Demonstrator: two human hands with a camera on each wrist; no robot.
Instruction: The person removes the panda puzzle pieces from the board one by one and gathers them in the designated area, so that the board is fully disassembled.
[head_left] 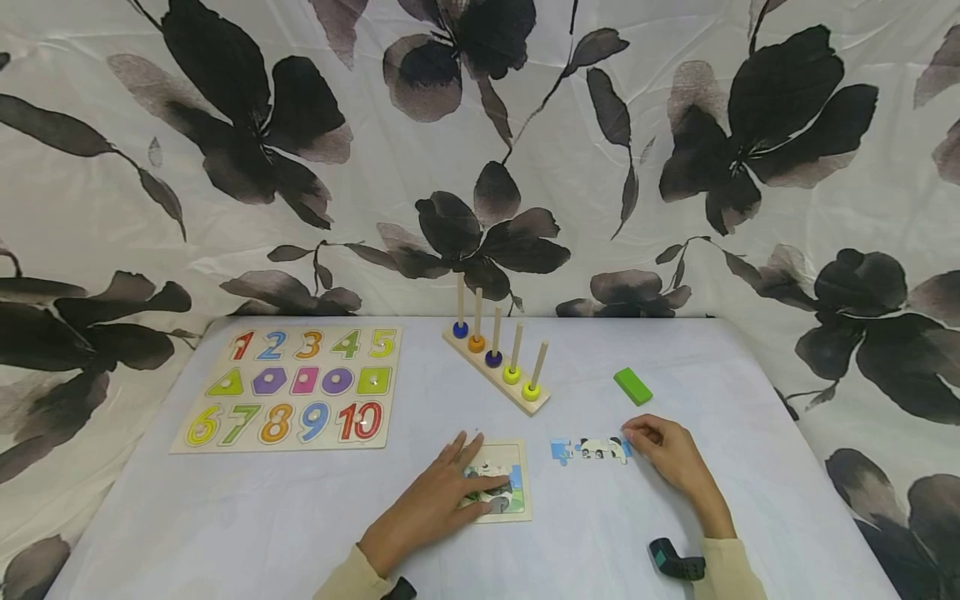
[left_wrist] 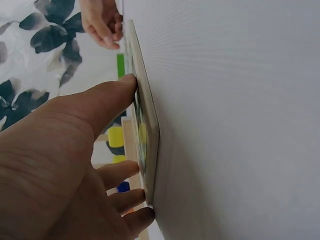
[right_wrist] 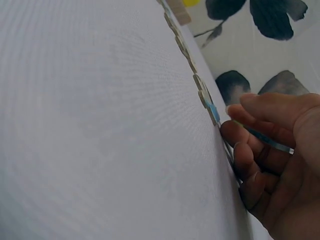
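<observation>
My left hand (head_left: 427, 500) lies spread over a small framed panda puzzle (head_left: 517, 500), covering its left part. In the left wrist view the thumb (left_wrist: 117, 92) presses on the near rim, with the other fingertips along the board's edge. To the right, a row of puzzle pieces (head_left: 592, 448) with panda and blue parts lies on the table. My right hand (head_left: 671, 454) rests at the right end of that row, fingers loosely bent. In the right wrist view its fingertips are right at the bluish end piece (right_wrist: 214, 112), and nothing shows gripped between them.
A number and shape board (head_left: 292, 392) lies at the left. Behind the puzzle stands a wooden peg stand (head_left: 498, 383) with coloured rings. A green block (head_left: 633, 387) lies beyond my right hand. A dark wrist device (head_left: 675, 562) shows beside the right sleeve. Floral cloth (head_left: 480, 167) hangs behind.
</observation>
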